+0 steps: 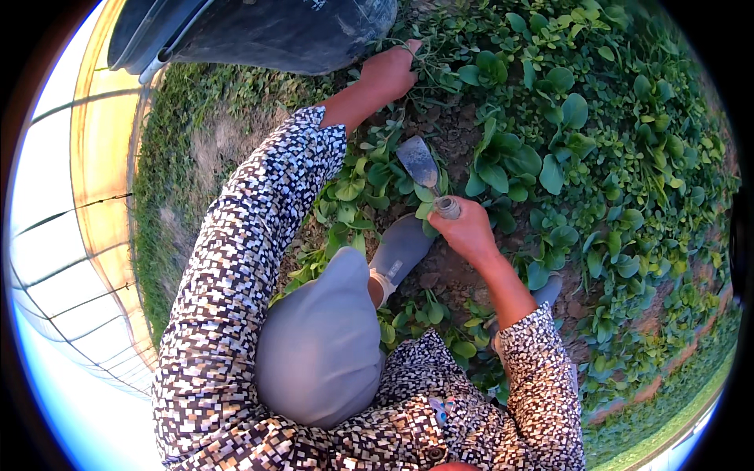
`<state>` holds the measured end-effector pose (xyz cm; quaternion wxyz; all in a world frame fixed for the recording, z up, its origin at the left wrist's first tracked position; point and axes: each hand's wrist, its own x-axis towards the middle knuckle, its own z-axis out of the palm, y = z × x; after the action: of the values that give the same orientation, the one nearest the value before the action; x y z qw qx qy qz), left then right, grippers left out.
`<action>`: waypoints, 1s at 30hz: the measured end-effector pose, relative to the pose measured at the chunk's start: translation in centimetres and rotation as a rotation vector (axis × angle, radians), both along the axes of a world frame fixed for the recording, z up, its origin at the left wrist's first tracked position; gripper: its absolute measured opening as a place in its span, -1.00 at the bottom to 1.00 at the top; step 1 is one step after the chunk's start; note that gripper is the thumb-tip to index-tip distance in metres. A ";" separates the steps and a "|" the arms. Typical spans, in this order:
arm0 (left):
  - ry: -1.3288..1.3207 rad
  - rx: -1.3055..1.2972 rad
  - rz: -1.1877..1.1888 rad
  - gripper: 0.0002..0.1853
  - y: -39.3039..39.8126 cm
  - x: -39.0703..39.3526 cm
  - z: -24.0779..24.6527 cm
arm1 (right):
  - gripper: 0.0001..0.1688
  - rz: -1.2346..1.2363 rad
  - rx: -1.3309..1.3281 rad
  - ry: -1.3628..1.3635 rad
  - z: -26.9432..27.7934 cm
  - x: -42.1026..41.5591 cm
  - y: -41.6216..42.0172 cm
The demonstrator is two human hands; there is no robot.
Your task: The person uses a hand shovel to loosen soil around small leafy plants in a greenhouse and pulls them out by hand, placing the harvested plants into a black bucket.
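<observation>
My left hand (389, 73) reaches forward beside the black bucket, its fingers closed around thin green weeds (433, 59). Part of the grip is hidden behind the back of the hand. Closer to my body, my right hand (468, 226) grips a small hand tool with a flat metal blade (419, 162), like a hand hoe or trowel. The round, ridged end of its handle (447, 207) points up toward me. The blade lies just above bare soil and low leaves, left of a broad-leaved green plant (506, 159).
A large black plastic bucket (283, 35) with a wire handle stands at the upper left. Leafy plants (624, 235) cover the ground to the right. My grey shoe (403, 247) is planted between seedlings, below the blade. A greenhouse wall of film (106, 176) curves along the left.
</observation>
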<state>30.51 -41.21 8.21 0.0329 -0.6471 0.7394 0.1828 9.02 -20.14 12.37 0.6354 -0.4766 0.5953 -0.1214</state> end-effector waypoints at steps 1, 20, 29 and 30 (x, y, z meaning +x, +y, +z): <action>-0.054 -0.033 -0.111 -0.39 0.0 -0.3 -0.2 | -0.69 0.008 -0.020 0.010 0.0 0.1 0.0; 1.045 0.523 0.839 -0.24 3.3 7.0 2.0 | -0.77 -0.220 0.142 -0.132 1.6 -2.0 -0.7; 0.239 0.232 0.172 -0.17 5.5 -1.3 1.0 | -0.76 -0.192 0.122 -0.068 1.4 -1.9 -0.7; 0.175 0.248 0.164 -0.16 5.5 -1.2 0.5 | -0.76 -0.181 0.112 -0.074 1.3 -1.7 -0.6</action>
<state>29.34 -35.66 8.75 0.0331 -0.6778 0.6560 0.3304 7.30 -20.71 13.65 0.6690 -0.3800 0.6179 -0.1621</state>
